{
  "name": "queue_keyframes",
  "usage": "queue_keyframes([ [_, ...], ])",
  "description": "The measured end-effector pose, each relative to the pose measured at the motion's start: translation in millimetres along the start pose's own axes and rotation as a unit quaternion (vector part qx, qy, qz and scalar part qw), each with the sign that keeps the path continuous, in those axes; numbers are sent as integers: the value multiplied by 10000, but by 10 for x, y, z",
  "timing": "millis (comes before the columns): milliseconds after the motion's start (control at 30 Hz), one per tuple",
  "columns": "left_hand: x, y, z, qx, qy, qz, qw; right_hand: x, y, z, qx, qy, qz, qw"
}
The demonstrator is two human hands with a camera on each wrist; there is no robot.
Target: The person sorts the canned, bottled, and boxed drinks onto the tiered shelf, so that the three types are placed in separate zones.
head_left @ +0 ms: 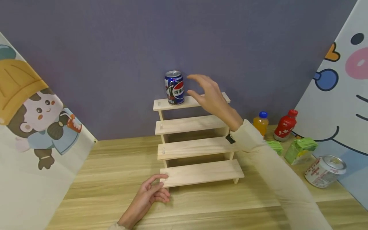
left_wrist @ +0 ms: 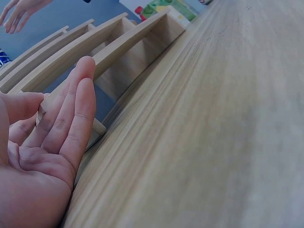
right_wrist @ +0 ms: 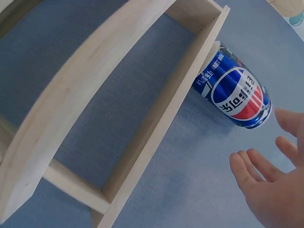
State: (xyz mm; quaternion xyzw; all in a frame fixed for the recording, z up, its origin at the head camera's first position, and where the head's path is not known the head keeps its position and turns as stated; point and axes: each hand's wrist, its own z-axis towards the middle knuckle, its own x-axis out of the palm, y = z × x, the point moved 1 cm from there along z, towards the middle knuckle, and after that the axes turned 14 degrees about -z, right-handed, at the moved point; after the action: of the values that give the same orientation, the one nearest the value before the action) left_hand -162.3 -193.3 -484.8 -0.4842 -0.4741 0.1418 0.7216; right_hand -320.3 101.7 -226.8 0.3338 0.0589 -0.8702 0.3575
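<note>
On the left part of the top step of a four-step wooden display rack [head_left: 198, 150] stands a blue Pepsi can [head_left: 174, 89], upright. My right hand [head_left: 211, 94] is just to the right of it, thumb and fingers spread apart, with a gap between them and the can. In the right wrist view, the fingers [right_wrist: 256, 168] of that hand are near the can [right_wrist: 237, 92] and hold nothing. Low at the front, my left hand [head_left: 150, 195] pinches the left end of the bottom step. The left wrist view shows its thumb and fingers [left_wrist: 71, 114] around that corner.
Right of the rack stand an orange drink bottle with a blue cap [head_left: 261, 123], a red bottle [head_left: 286, 126], green juice cartons [head_left: 300, 150] and a white can [head_left: 325, 171]. A grey wall [head_left: 115, 64] rises close behind; printed panels flank the wooden table [head_left: 115, 179].
</note>
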Motion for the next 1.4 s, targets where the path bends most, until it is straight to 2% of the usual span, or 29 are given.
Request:
queue_keyframes([
  [500,11,-15,-17,-35,100,-96,9999,-160,11,-224,-164,113,-7,9998],
  [833,-13,5,7,142,213,-159,9995,-286,6,-453,-230,113,-116,9996],
  [1033,-11,-2,12,222,337,-197,9990,-368,-7,-586,-313,-87,-122,9994],
  [1267,-9,-9,14,68,61,-47,9999,-472,1,-733,-407,-162,-123,9990],
  [1400,-15,-1,19,178,203,-95,9996,-535,17,-819,-490,-278,-213,9982],
])
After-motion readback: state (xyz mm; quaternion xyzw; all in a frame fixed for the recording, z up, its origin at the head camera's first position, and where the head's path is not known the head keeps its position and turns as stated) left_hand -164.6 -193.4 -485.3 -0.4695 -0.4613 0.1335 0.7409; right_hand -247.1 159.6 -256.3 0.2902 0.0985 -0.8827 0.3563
